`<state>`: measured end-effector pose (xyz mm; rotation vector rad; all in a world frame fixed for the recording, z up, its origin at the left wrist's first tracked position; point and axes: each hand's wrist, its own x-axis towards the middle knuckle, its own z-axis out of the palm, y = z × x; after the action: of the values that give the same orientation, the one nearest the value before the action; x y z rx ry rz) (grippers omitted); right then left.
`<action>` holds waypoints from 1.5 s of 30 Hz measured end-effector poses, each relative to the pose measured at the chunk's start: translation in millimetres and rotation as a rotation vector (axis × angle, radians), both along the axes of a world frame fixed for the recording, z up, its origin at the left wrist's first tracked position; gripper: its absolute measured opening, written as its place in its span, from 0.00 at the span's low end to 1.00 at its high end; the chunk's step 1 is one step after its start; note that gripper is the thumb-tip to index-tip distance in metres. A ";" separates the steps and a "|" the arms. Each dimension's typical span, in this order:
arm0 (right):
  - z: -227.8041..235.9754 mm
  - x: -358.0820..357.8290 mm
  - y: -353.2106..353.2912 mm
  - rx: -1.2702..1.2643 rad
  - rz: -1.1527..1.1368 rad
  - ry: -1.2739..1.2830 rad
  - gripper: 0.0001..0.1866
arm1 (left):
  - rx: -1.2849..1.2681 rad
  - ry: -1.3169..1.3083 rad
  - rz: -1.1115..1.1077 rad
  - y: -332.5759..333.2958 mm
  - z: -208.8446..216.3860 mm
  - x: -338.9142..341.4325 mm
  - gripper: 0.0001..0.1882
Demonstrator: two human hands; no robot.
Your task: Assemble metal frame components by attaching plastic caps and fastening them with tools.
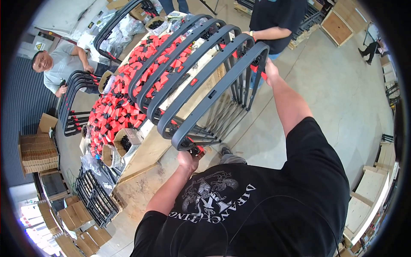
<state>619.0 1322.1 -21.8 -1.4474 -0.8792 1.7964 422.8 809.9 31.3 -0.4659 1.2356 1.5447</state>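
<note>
Several dark grey U-shaped metal frames (216,92) stand in a row in front of me, bent over the near edge of a work table. My left hand (188,161) is closed at the left end of the nearest frame, by a red and black plastic clip (198,150). At that frame's right end, my right hand (271,72) grips it beside another red clip (264,76). Part of the fingers of both hands is hidden by the frame and clips. Small red pieces (193,82) sit along the tops of the frames.
A large heap of red and black plastic clips (113,115) covers the table (147,150). Boxes of black parts (125,142) stand at its edge. One person (64,68) at the left holds more frames (75,96); another (276,25) stands beyond my right hand. Cartons (38,152) are stacked far left.
</note>
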 end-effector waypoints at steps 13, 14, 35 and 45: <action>-126.9 49.1 -268.2 -0.293 -0.007 -0.450 0.27 | -0.010 0.086 -0.085 -45.2 14.7 -26.7 0.33; -154.1 84.9 -302.5 -0.371 0.105 -0.382 0.23 | 0.018 0.075 -0.107 -51.6 14.0 -30.7 0.33; 74.1 -287.1 -640.4 0.766 1.474 -0.255 0.15 | -0.155 -0.144 0.355 -493.0 -90.9 -87.7 0.15; 81.9 -581.3 -714.9 0.973 1.558 0.136 0.16 | -0.241 -0.193 0.861 -568.4 -133.1 -110.9 0.15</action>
<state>37.8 607.2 60.1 0.2233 -2.6737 1.6731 311.9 241.5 -101.8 -1.4066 1.1250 1.9822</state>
